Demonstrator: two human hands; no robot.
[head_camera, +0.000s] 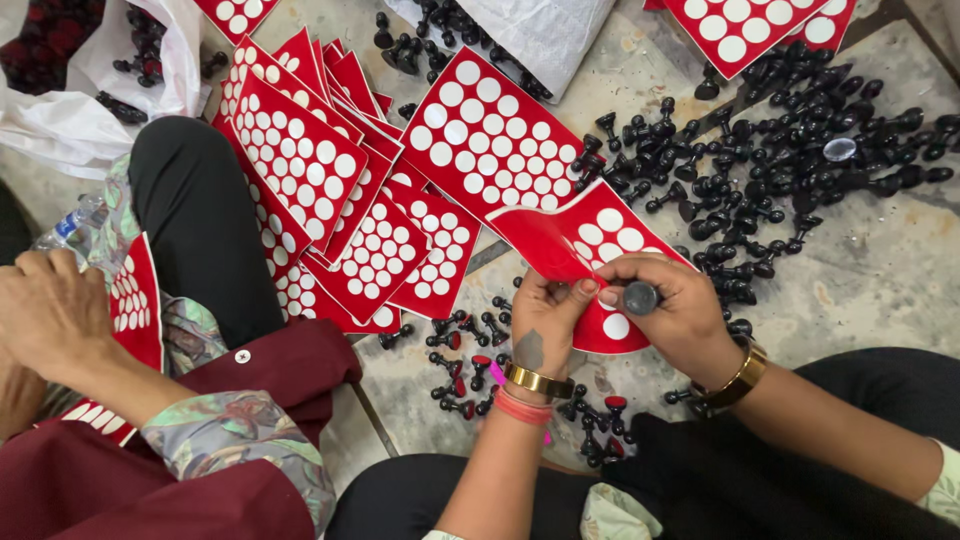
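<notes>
Down on the stone floor (880, 270), the person's left hand (545, 310) pinches the lower edge of a red sticker sheet (585, 245), curling it upward so that its white round dots face the eyes and the fingers can get at them. The right hand (680, 310) is closed around a small black chess piece (640, 297), held base-up, with the round underside turned toward the sheet, just beside one white dot near the sheet's bottom edge. Both hands meet over that sheet, between the person's black-clad knees.

One sheet is in hand; a fanned pile of similar red sheets (330, 190) lies to the left, overlapping so much that an exact count is not possible, though more than ten show. Another red sheet (740, 25) sits at the top right. Loose black pieces (790, 150) lie heaped to the right, far too many to count, and a smaller scatter of pieces with red bases (470, 355) lies near the left wrist, roughly a dozen.

A co-worker's hand (50, 310) at the left rests on one further red sheet (135, 300), beside a plastic bottle (70, 225).
</notes>
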